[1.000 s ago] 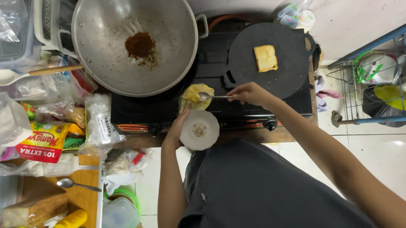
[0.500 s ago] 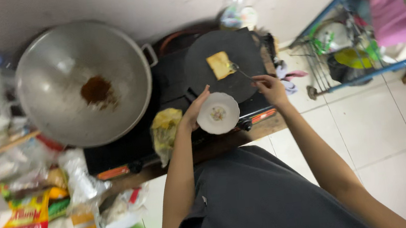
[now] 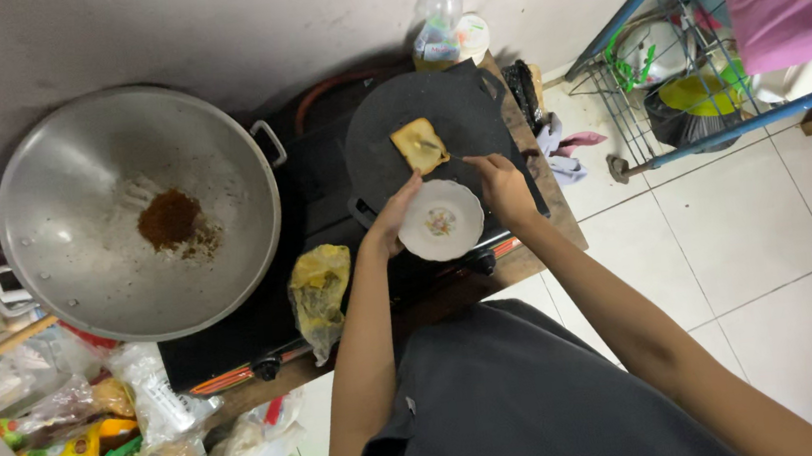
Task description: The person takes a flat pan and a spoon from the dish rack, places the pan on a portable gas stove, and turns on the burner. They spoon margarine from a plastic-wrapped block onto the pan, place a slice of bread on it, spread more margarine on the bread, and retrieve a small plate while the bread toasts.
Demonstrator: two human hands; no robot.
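While L hand (image 3: 393,221) cups plate (image 3: 440,220), R fingers (image 3: 486,164) pinching utensil (image 3: 438,147) at toast (image 3: 418,145).

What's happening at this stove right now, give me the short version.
A person stands at a black stove. The left hand holds a small white plate at the edge of a flat black griddle pan. The right hand holds a thin utensil whose tip reaches a toasted slice of bread lying on the pan. Beside it, a large metal wok holds a heap of reddish-brown spice.
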